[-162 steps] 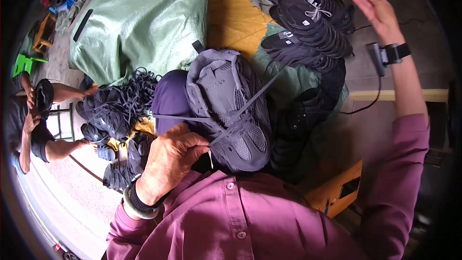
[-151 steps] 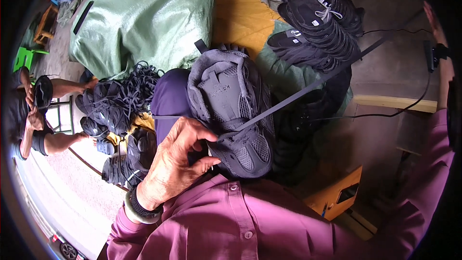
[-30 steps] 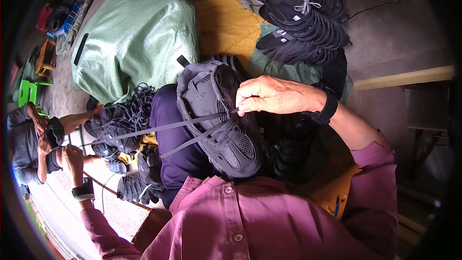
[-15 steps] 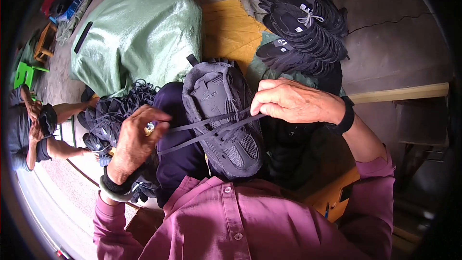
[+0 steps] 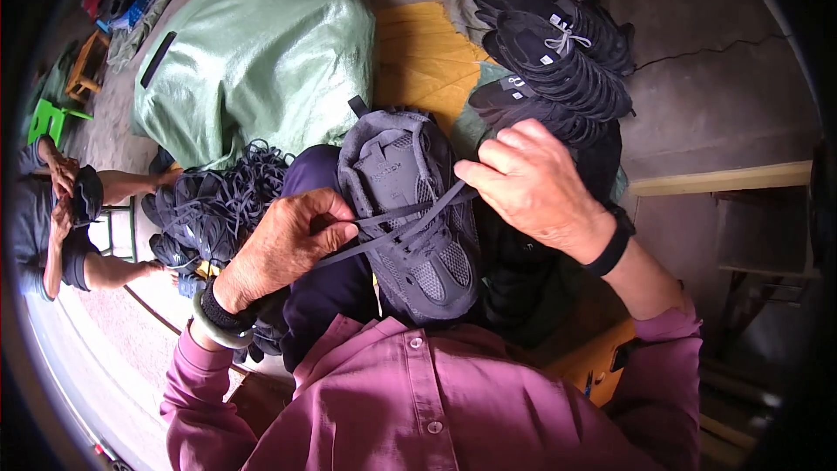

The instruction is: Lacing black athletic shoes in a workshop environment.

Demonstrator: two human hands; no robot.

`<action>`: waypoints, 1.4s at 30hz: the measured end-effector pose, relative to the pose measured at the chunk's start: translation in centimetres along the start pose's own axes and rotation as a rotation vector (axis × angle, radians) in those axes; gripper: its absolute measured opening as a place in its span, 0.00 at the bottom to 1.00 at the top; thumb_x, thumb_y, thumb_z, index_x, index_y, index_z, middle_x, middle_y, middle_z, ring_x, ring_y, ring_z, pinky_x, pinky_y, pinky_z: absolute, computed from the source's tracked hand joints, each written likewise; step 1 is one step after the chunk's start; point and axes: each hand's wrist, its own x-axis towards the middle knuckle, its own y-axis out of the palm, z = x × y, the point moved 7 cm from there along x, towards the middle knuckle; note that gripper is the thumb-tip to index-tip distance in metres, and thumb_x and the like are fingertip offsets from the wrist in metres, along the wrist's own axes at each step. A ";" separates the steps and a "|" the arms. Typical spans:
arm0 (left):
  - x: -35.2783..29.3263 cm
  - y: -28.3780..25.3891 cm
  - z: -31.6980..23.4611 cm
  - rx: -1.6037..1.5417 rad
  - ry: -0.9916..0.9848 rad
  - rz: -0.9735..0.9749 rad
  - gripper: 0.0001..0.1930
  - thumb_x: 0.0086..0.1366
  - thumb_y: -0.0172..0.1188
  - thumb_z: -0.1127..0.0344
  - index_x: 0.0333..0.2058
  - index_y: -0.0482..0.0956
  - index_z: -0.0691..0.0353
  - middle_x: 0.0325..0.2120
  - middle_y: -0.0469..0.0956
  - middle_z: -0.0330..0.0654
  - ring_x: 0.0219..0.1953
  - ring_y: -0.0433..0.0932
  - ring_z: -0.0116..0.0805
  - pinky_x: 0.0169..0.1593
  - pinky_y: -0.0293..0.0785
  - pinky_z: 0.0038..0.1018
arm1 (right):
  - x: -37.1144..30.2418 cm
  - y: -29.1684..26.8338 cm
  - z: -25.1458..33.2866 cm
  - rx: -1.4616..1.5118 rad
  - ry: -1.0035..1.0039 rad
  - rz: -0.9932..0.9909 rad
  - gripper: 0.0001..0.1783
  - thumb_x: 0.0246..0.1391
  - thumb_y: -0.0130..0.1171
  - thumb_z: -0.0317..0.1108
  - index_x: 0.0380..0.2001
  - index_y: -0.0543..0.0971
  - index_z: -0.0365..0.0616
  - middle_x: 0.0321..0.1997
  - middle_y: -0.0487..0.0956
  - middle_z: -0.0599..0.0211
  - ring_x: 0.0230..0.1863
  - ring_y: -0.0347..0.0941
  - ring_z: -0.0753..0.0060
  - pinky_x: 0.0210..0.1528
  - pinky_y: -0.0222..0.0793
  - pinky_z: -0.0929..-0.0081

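A dark grey sneaker rests across my lap, its toe toward me and its tongue facing up. My left hand is at the shoe's left side, thumb and fingers pinched on a shoelace. Over the shoe's right edge, my right hand pinches a shoelace between thumb and forefinger. The lace strands cross over the lower tongue, and one strand runs out under my left hand. The lower eyelets are laced.
Left of my knee lies a heap of dark shoes with loose laces. Bundled black shoes are stacked at the far right. A pale green woven sack stands ahead. Another person's hands hold a dark shoe at the far left.
My left hand has moved right, closer to the shoe, and is now pinched on the lace. My right hand has risen slightly and turned, still holding lace.
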 end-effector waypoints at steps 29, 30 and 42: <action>-13.5 -12.6 14.5 -0.337 -0.057 -0.328 0.13 0.66 0.70 0.60 0.29 0.77 0.60 0.21 0.74 0.30 0.20 0.65 0.16 0.25 0.60 0.18 | -3.3 7.9 1.9 1.143 0.765 -0.275 0.16 0.55 0.52 0.18 0.43 0.81 0.46 0.43 0.69 0.73 0.37 0.63 0.81 0.42 0.64 0.81; -14.2 -13.3 15.3 -0.348 -0.073 -0.364 0.14 0.66 0.70 0.58 0.29 0.77 0.60 0.21 0.73 0.30 0.20 0.65 0.17 0.25 0.59 0.18 | -3.2 7.9 1.9 1.143 0.767 -0.274 0.16 0.55 0.52 0.18 0.43 0.81 0.46 0.43 0.69 0.73 0.37 0.63 0.81 0.42 0.64 0.81; -7.1 -9.9 9.5 0.467 0.057 -0.445 0.06 0.62 0.66 0.74 0.37 0.82 0.65 0.36 0.80 0.43 0.40 0.80 0.36 0.49 0.73 0.29 | -2.8 7.1 1.7 1.114 0.754 -0.260 0.07 0.65 0.55 0.24 0.43 0.81 0.42 0.42 0.68 0.73 0.29 0.67 0.87 0.34 0.69 0.84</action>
